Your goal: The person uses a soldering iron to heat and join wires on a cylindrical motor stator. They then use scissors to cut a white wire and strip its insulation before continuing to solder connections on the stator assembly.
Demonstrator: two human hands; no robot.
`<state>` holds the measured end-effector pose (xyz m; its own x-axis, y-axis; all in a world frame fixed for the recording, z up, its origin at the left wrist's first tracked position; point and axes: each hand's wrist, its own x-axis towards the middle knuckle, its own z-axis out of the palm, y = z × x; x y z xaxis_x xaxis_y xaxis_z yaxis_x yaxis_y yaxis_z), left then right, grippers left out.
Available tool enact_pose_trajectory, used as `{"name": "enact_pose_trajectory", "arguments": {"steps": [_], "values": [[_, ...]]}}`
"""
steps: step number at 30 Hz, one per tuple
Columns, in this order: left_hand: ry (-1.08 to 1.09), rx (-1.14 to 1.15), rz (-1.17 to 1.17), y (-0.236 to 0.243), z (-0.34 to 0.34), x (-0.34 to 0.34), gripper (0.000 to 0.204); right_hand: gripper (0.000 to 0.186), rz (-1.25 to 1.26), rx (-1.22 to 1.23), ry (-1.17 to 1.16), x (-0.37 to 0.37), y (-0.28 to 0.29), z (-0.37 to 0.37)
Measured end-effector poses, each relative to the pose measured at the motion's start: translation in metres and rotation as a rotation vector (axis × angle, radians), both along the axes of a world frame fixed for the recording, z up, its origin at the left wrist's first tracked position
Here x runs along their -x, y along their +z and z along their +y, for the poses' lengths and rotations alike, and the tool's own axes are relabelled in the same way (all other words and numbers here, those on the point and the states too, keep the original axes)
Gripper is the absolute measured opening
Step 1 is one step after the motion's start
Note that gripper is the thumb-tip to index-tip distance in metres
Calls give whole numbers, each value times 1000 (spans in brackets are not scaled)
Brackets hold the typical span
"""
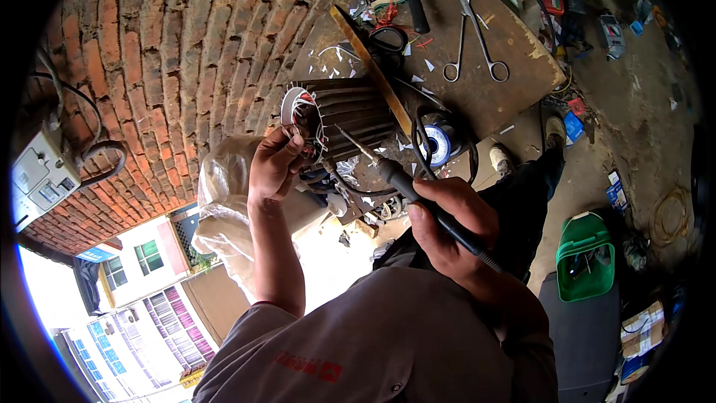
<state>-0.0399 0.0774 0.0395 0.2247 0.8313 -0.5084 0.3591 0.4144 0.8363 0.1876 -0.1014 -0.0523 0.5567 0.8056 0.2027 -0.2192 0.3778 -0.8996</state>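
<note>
Grey work shirt (358,332) fills the bottom of the frame, closest to the lens. Hands are apart: the right hand (456,225), right of centre, is wrapped around a soldering iron (403,179) with its tip angled up-left, while the left hand (276,164) has thumb and fingertips pinched on thin lead wires (297,131) — too small to tell which strands. Those wires are at the open end of a finned motor stator (356,113), sitting near the middle of the frame, iron tip just beside it.

Work surface is a worn brown tabletop (514,67), top centre to upper right, chipped along its edge and scattered with white paper scraps (429,66). Big scissors (470,33) lie open on it, a wooden strip (369,60) leans over the stator, and a blue-and-white spool (440,148) sits by the cables.

Room-wise: brick wall (142,67) upper left, a pale electrical box (45,172) at far left, bright buildings (142,313) lower left. Grubby concrete floor (645,116) on the right, with a green bucket (589,291) lower down.
</note>
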Motion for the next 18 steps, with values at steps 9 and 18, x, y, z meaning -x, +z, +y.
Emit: {"name": "enact_pose_trajectory", "arguments": {"steps": [9,18], "values": [[-75,-96,143,-3,0,4,10,27,104,77,124,-1,-2,11],[-45,-85,200,-3,-4,-4,14,21,230,69,141,3,-5,34]]}}
